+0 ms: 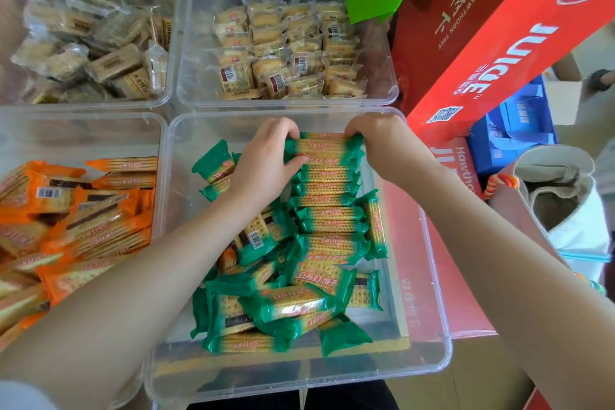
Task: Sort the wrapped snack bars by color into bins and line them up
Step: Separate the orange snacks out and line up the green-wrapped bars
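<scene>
Four clear plastic bins (429,276) were set side by side next to red cardboard cartons (492,53). One green-wrapped cracker bar (324,146) was pinched at its ends by the left hand (266,160) and right hand (386,143), at the far end of a lined-up row in the near right bin.

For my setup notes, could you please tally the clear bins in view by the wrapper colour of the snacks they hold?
Green-wrapped bars: 1 bin, where the left hand and right hand grip a green bar
Orange-wrapped bars: 1 bin
Clear-wrapped biscuits: 2 bins
Total: 4 bins
</scene>
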